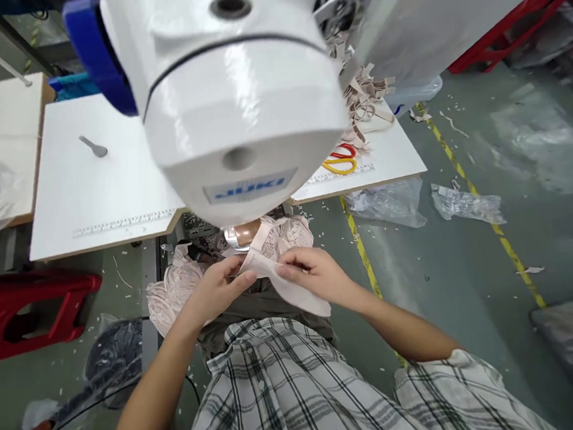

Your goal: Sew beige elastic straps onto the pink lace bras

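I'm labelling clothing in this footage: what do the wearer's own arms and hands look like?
The left hand and right hand are bare, with no gloves, rings or watch visible. The forearms are uncovered too. Loose white fabric sleeves, patterned with dark plaid lines, end around the elbows.

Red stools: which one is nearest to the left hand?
The stool at the picture's left edge; the red stool at upper right is farther from the left hand.
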Available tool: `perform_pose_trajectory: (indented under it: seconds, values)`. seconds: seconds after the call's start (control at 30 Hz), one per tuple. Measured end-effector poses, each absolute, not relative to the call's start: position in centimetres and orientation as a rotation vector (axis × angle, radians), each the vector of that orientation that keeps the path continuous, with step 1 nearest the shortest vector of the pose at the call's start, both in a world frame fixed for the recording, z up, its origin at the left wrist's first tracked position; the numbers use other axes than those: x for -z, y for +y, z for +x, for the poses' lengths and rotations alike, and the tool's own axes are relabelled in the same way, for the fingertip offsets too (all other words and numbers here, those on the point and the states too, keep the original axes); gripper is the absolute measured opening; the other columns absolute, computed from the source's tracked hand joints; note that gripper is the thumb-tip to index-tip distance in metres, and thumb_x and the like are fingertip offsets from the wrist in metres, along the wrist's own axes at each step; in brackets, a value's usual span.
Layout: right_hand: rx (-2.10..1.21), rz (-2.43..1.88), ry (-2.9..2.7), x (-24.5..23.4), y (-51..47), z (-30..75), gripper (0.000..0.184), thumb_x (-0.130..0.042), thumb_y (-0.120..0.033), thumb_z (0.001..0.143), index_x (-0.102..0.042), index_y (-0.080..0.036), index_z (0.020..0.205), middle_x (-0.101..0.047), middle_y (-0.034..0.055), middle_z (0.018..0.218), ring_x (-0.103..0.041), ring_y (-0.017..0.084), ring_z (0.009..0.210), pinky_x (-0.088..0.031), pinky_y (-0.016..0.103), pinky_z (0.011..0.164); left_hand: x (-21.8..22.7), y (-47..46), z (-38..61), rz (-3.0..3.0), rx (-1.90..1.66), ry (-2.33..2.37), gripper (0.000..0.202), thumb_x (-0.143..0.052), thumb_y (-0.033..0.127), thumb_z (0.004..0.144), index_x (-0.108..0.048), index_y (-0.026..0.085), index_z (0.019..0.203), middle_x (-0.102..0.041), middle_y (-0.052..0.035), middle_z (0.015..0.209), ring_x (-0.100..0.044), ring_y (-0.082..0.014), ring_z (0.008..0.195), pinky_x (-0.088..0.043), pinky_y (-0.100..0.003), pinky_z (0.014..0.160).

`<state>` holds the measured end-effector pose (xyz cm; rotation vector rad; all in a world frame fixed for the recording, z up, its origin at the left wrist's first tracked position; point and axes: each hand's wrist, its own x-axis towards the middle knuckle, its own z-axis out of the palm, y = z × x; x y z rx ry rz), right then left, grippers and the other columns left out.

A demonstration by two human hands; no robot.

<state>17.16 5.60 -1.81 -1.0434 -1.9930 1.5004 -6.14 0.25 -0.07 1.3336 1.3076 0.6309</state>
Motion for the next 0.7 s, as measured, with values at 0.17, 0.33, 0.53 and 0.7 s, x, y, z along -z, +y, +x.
perform_pose_trajectory:
  seconds: [0.17, 0.33, 0.53, 0.7]
  values:
    - [-1.929, -0.977, -1.674, 0.0, 1.2, 14.9, 0.031, -0.059, -0.053, 0.091, -0.063, -0.022, 0.092, -0.060, -0.0002, 0.075, -0.052, 0.012, 0.061, -0.040, 0.024, 0.053, -0.4, -2.3, -7.3, 1.052, -0.904, 1.308, 0.039, -0.060, 0.053, 0.089, -0.074, 0.017, 0.088, -0.071, -0.0061, 0.083, -0.064, -0.0203, 0.078, -0.052, -0.030, 0.071]
    - [-1.854, -0.683, -2.048, 0.7, 1.2, 7.8, 0.039, -0.063, -0.054, 0.087, -0.063, -0.019, 0.104, -0.062, 0.0041, 0.088, -0.054, 0.016, 0.075, -0.046, 0.029, 0.065, -4.1, -6.3, -12.4, 1.014, -0.974, 1.668, 0.033, -0.064, 0.049, 0.088, -0.075, 0.017, 0.088, -0.070, -0.0036, 0.079, -0.058, -0.0147, 0.067, -0.044, -0.024, 0.059]
    - [-2.448, -0.588, -1.402, 3.6, 2.6, 1.5, 0.050, -0.068, -0.058, 0.081, -0.061, -0.021, 0.115, -0.064, 0.0043, 0.099, -0.060, 0.016, 0.086, -0.052, 0.029, 0.075, -4.5, -7.3, -15.0, 1.155, -0.704, 1.746, 0.039, -0.056, 0.051, 0.091, -0.073, 0.017, 0.090, -0.069, -0.0037, 0.079, -0.058, -0.0170, 0.070, -0.044, -0.025, 0.060]
    - [-2.263, -0.910, -1.024, 6.8, 3.2, 3.2, 0.034, -0.075, -0.048, 0.076, -0.057, -0.021, 0.088, -0.058, -0.0034, 0.076, -0.058, 0.010, 0.071, -0.053, 0.024, 0.074, 0.9, -5.2, -14.0, 1.458, -0.594, 2.053, 0.025, -0.055, 0.040, 0.091, -0.069, 0.019, 0.094, -0.069, -0.0073, 0.092, -0.059, -0.0197, 0.080, -0.044, -0.029, 0.070]
